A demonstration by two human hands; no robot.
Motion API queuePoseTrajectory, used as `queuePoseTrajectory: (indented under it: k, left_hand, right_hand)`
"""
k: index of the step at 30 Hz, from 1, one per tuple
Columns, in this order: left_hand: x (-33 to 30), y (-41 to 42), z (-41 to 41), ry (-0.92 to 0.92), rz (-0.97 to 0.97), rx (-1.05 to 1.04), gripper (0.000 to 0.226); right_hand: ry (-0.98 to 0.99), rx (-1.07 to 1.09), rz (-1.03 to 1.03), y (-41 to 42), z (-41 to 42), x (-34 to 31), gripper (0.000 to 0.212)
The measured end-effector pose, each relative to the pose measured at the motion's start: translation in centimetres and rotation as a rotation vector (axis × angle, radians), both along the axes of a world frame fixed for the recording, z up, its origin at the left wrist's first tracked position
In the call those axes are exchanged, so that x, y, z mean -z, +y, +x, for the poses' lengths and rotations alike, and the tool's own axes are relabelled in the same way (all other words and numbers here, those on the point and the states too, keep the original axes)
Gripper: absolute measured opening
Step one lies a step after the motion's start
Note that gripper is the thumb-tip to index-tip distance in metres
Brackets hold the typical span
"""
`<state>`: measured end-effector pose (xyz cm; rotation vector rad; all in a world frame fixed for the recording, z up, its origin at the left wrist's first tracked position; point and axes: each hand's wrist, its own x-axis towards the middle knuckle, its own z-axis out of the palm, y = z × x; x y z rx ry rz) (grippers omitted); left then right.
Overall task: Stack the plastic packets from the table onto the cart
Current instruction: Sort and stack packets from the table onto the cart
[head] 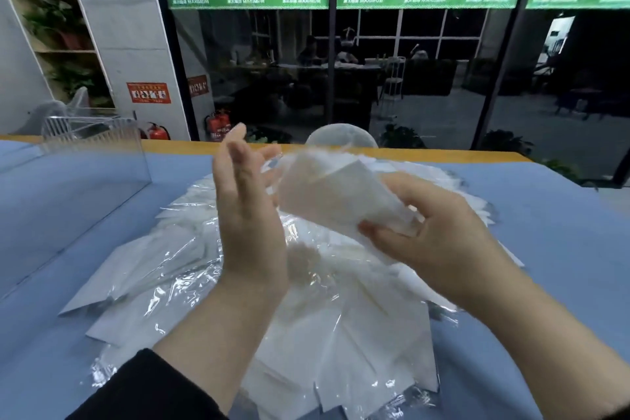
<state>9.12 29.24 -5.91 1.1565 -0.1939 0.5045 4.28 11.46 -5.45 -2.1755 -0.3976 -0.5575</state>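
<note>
We hold one plastic packet (335,196) up in the centre of the frame, above the loose heap of packets (306,300) spread over the blue table (562,266). Our right hand (439,232) pinches the packet at its lower right corner, thumb and fingers curled round the edge. Our left hand (249,211) stands upright just left of it, fingers straight and relaxed, holding nothing; whether its fingertips touch the film is hard to tell through the blur.

The packet's long axis runs from the lower right, at the right hand, up toward the upper left, so its free end points at the left palm. The left hand is the nearer one to that free end and, in our judgement, the one to steady it. A clear acrylic box (99,160) sits at the left of the frame, well apart from both hands; no cart can be made out for certain.

Across the glass in the upper part of the frame, a green strip (341,0) repeats the word "MAXIMUM". The red notice (149,92) on the pillar is too small to read.
</note>
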Motion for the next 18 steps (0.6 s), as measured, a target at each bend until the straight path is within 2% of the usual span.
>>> queuePoseTrajectory:
  k: [3, 6, 9, 11, 13, 14, 16, 17, 18]
  left_hand:
    - [0.1, -0.1, -0.2, 0.132, 0.232, 0.055, 0.079]
    - [0.6, -0.7, -0.6, 0.26, 0.394, 0.06, 0.072]
    - [0.8, -0.5, -0.4, 0.194, 0.391, -0.013, 0.053]
    - [0.9, -0.6, -0.6, 0.148, 0.424, 0.057, 0.063]
    - [1.3, -1.1, -0.9, 0.131, 0.542, 0.138, 0.071]
    - [1.4, -1.4, -1.1, 0.126, 0.587, 0.146, 0.058]
    - [1.6, -1.5, -0.7, 0.153, 0.58, 0.063, 0.016]
    - [1.5, -1.4, -0.5, 0.172, 0.558, 0.035, 0.004]
    - [1.4, -1.2, -0.4, 0.177, 0.543, 0.03, 0.006]
  right_hand:
    - [0.104, 0.021, -0.248, 0.0, 0.7, 0.8, 0.04]
    - [0.17, 0.036, -0.297, 0.2, 1.1, 2.0, 0.043]
    - [0.16, 0.076, -0.26, -0.2, 1.3, 2.6, 0.052]
    - [0.137, 0.111, -0.274, 0.0, 1.5, 2.9, 0.064]
    - [0.101, 0.114, -0.252, 0.7, 1.6, 3.3, 0.071]
    - [0.082, 0.109, -0.226, 1.0, 1.6, 3.4, 0.072]
    - [0.099, 0.085, -0.158, 0.8, 1.5, 3.1, 0.069]
    - [0.14, 0.063, -0.13, 0.4, 1.3, 2.9, 0.065]
    - [0.184, 0.035, -0.122, -0.1, 1.2, 2.7, 0.059]
